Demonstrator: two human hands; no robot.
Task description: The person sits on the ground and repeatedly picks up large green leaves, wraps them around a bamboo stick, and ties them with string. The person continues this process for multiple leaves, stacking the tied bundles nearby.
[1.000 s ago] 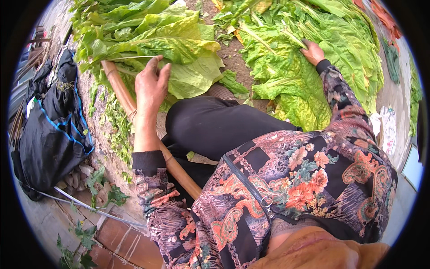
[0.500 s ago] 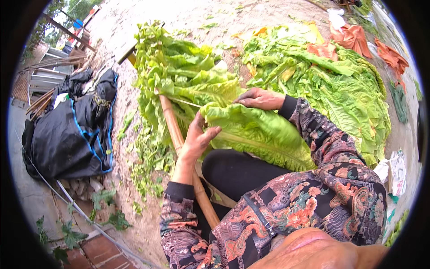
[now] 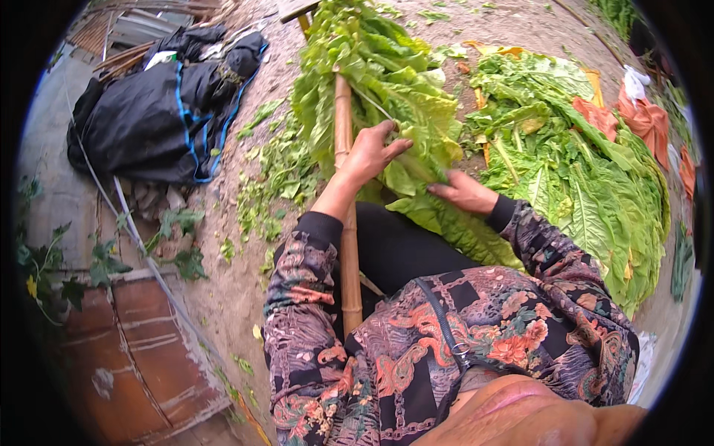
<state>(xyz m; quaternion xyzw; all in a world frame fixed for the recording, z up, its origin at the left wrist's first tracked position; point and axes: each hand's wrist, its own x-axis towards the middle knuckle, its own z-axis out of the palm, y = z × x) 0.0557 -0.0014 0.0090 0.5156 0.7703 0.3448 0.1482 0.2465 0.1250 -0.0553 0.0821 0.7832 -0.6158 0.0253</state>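
Observation:
A bamboo pole [image 3: 343,193] runs from my lap away over the ground, with large green leaves [image 3: 379,74] strung along its far part. My left hand [image 3: 370,152] rests beside the pole with its fingers spread against a leaf and a thin string. My right hand [image 3: 465,192] presses on a big yellow-green leaf [image 3: 439,215] lying over my black-trousered knee. Whether either hand grips the leaf is hard to tell.
A wide pile of loose green leaves [image 3: 587,178] lies to the right, with orange cloths [image 3: 643,119] behind it. A black bag with blue trim [image 3: 160,111] sits at the left. Leaf scraps [image 3: 271,182] litter the dirt; brick paving [image 3: 134,349] and a thin cable [image 3: 134,238] lie lower left.
My right hand came back from the pile on the right with a big leaf and brought it to the pole. My left hand shifted up the pole to the leaf bundle.

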